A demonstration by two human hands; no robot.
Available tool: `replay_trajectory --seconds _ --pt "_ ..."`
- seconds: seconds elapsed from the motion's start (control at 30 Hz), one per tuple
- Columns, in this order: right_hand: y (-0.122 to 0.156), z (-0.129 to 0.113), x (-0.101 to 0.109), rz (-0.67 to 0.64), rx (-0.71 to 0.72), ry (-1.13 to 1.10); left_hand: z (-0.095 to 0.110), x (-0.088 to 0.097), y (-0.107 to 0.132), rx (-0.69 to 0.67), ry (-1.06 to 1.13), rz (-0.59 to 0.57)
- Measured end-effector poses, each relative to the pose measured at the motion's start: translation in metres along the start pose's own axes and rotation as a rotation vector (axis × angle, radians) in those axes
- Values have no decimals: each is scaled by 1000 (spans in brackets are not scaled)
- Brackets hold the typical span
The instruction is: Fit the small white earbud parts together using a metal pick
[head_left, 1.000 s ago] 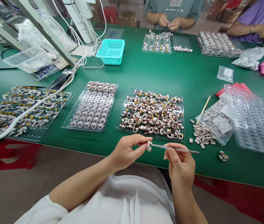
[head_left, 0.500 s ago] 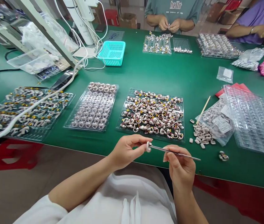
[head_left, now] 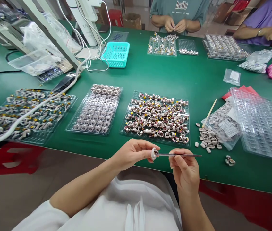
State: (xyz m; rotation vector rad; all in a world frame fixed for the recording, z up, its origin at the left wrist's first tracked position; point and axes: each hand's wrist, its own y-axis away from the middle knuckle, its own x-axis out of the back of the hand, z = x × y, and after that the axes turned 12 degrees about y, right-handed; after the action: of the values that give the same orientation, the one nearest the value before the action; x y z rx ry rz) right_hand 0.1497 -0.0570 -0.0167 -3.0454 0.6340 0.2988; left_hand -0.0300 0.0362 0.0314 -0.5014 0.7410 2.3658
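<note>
My left hand pinches a small whitish curved earbud part between thumb and fingertips, just past the table's front edge. My right hand is closed around slim metal tweezers, held nearly level. Their tip meets the right side of the earbud part; the exact contact is too small to make out. Beyond my hands lies a clear tray heaped with curved earbud parts with dark and yellow bits. A single loose earbud part rests on the table to the right of my right hand.
Left are a tray of round shells and a tray of stemmed parts. Small oval covers lie beside a plastic bag and clear trays. A teal basket stands farther back. Two people work opposite.
The tweezers have swung from a slant to nearly level, their rear end rising. My left hand has turned the earbud part slightly, so more of its dark inside shows.
</note>
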Motion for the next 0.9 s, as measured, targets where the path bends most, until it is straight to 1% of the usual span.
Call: replay_trajectory --seconds 0.13,0.27,0.37,0.5,0.57,0.63,0.7,0.77,0.83,0.9 --pt "6 -3 1 25 59 52 -4 1 0 -37 -22 47" --pt "8 -4 0 53 53 98 -9 -1 0 -68 -47 76" --pt "5 -4 0 37 38 68 -8 -2 0 -58 -38 79" --pt "0 -4 2 -37 24 -16 -3 -1 1 17 41 -2" --pt "-1 -4 3 -58 35 -37 -3 1 1 57 94 -48" --pt "-1 -4 3 -69 58 -38 -5 2 0 77 131 -69" --pt "0 -4 4 -84 87 -23 -7 2 0 76 145 -57" --pt "3 -4 6 -88 114 1 -9 2 0 50 136 -20" --pt "6 -4 7 -52 138 32 -10 0 1 7 112 15" --pt "9 -5 8 11 164 61 -11 -1 1 -39 88 41"
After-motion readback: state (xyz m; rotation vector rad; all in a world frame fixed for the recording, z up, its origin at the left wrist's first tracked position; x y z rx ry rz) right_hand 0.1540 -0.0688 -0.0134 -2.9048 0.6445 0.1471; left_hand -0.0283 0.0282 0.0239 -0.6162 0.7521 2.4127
